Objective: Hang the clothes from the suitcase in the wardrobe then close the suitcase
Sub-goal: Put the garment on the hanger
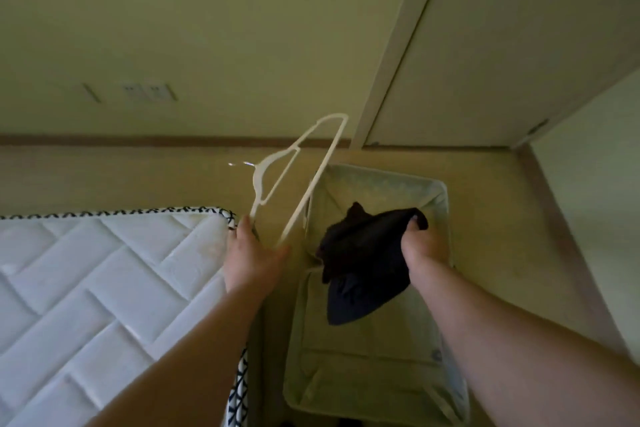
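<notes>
Dark garment (363, 253): you hold it bunched in your right hand (422, 246), above the open suitcase (446, 198). The fingers curl into the upper edge of the fabric. The rest of the cloth hangs down and to the left of the fist, and its lower fold drapes over the pale lining of the near half of the case.

Your right forearm enters from the lower right corner and crosses over the near half of the suitcase.

Your left hand (254, 256) grips one end of a white plastic hanger (301, 177), with fingers and thumb closed round the frame. The hanger tilts up and away from the hand. Its far end reaches the skirting board (104, 140), and its hook points left and appears blurred. Hanger and garment are apart; the nearest hanger bar lies just left of the cloth.

The suitcase lies flat on the floor (485, 184) with both halves spread open. A bare quilted mattress (104, 270) with a patterned edge band stands just left of the case, under your left forearm. The wardrobe door (485, 62) stands beyond the suitcase at upper right. Wall sockets (149, 92) sit on the wall at left.
</notes>
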{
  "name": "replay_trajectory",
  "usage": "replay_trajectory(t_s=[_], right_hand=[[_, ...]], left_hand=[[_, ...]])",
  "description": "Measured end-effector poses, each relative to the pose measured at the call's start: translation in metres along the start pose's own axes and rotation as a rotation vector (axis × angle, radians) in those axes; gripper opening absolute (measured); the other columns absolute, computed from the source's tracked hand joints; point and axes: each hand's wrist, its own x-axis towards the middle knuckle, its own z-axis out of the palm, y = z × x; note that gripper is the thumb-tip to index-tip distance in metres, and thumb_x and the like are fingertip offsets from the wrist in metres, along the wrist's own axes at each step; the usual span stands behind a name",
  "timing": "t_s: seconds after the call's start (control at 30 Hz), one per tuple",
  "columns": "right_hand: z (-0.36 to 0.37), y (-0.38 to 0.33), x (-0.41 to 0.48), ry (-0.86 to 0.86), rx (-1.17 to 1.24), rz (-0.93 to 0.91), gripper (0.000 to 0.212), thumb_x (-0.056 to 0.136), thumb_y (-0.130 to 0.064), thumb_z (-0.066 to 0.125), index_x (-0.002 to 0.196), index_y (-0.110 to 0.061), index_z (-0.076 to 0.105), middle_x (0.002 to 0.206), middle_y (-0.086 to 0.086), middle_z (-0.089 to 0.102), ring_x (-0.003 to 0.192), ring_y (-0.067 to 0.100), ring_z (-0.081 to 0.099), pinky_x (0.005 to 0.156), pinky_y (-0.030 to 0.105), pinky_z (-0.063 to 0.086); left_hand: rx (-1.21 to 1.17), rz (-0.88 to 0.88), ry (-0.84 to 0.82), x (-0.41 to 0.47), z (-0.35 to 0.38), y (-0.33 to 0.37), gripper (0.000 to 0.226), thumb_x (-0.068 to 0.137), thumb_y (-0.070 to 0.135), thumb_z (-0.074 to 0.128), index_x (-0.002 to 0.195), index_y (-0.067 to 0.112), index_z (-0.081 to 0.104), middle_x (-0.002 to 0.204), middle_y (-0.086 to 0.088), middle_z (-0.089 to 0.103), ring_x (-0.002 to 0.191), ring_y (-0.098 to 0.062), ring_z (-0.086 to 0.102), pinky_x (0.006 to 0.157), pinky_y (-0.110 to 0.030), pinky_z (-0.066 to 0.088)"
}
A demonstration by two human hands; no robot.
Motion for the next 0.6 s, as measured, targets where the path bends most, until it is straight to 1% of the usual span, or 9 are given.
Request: replay_trajectory(t_s=[0.07,0.13,0.2,0.3,0.37,0.43,0.47,0.53,0.6], right_hand=[[-0.046,-0.023,-0.044,0.012,0.068,-0.043,0.055,0.102,-0.05,0.034,0.08,-0.002,0.051,0.069,0.006,0.051,0.06,0.024,0.05,0.059,0.036,0.048],[-0.084,-0.048,-0.083,0.044,0.125,-0.162,0.059,0.102,-0.05,0.032,0.073,-0.004,0.054,0.066,0.007,0.054,0.063,0.027,0.055,0.065,0.041,0.052],[-0.131,-0.069,-0.129,0.046,0.213,-0.234,0.059,0.101,-0.051,0.032,0.085,-0.002,0.061,0.076,0.01,0.062,0.072,0.03,0.061,0.07,0.042,0.053],[-0.188,-0.096,-0.187,-0.04,0.433,-0.245,0.054,0.099,-0.05,0.037,0.114,-0.004,0.061,0.108,0.012,0.065,0.095,0.033,0.062,0.088,0.047,0.054],[-0.221,-0.111,-0.217,-0.158,0.599,-0.197,0.049,0.098,-0.047,0.044,0.127,-0.008,0.056,0.116,0.009,0.061,0.102,0.032,0.059,0.094,0.046,0.051],[-0.247,-0.123,-0.24,-0.258,0.714,-0.157,0.049,0.094,-0.046,0.051,0.13,-0.012,0.055,0.122,0.009,0.06,0.107,0.033,0.058,0.097,0.046,0.05],[-0.257,-0.129,-0.249,-0.287,0.752,-0.153,0.046,0.093,-0.044,0.054,0.128,-0.013,0.057,0.121,0.009,0.06,0.107,0.034,0.058,0.097,0.046,0.049],[-0.283,-0.133,-0.269,-0.331,0.829,-0.162,0.031,0.09,-0.036,0.057,0.112,-0.014,0.059,0.108,0.008,0.061,0.099,0.034,0.06,0.093,0.047,0.05],[-0.301,-0.139,-0.28,-0.323,0.893,-0.162,0.024,0.088,-0.03,0.054,0.103,-0.012,0.059,0.103,0.01,0.062,0.093,0.035,0.061,0.091,0.049,0.051]], left_hand=[[-0.106,-0.051,-0.015,-0.04,-0.029,0.027,0.09,0.056,0.065,0.071,0.131,0.022,0.045,0.114,0.0,0.058,0.107,-0.024,0.058,0.091,-0.047,0.053],[-0.17,-0.066,-0.026,-0.071,-0.057,0.049,0.095,0.05,0.076,0.073,0.123,0.022,0.048,0.107,0.001,0.062,0.098,-0.021,0.063,0.085,-0.044,0.056],[-0.249,-0.064,-0.023,-0.109,-0.095,0.075,0.097,0.048,0.086,0.069,0.117,0.02,0.049,0.1,0.0,0.064,0.089,-0.021,0.066,0.078,-0.042,0.058],[-0.378,-0.096,-0.063,-0.152,-0.137,0.106,0.084,0.067,0.089,0.039,0.101,0.014,0.057,0.082,-0.002,0.063,0.077,-0.024,0.066,0.066,-0.034,0.054],[-0.587,-0.138,-0.115,-0.173,-0.155,0.125,0.069,0.085,0.079,0.026,0.093,0.017,0.057,0.07,0.001,0.053,0.058,-0.016,0.055,0.053,-0.024,0.039],[-0.747,-0.18,-0.171,-0.188,-0.17,0.14,0.056,0.093,0.069,0.034,0.082,0.017,0.052,0.058,0.002,0.04,0.045,-0.013,0.037,0.048,-0.022,0.029],[-0.79,-0.187,-0.203,-0.193,-0.177,0.146,0.053,0.093,0.066,0.042,0.079,0.016,0.052,0.057,0.0,0.041,0.047,-0.014,0.038,0.05,-0.023,0.032],[-0.889,-0.193,-0.323,-0.207,-0.19,0.159,0.053,0.09,0.062,0.054,0.078,0.01,0.058,0.066,-0.007,0.055,0.058,-0.022,0.052,0.059,-0.029,0.043],[-1.027,-0.18,-0.578,-0.214,-0.195,0.173,0.058,0.093,0.055,0.054,0.094,-0.001,0.066,0.091,-0.02,0.069,0.077,-0.032,0.066,0.065,-0.035,0.053]])
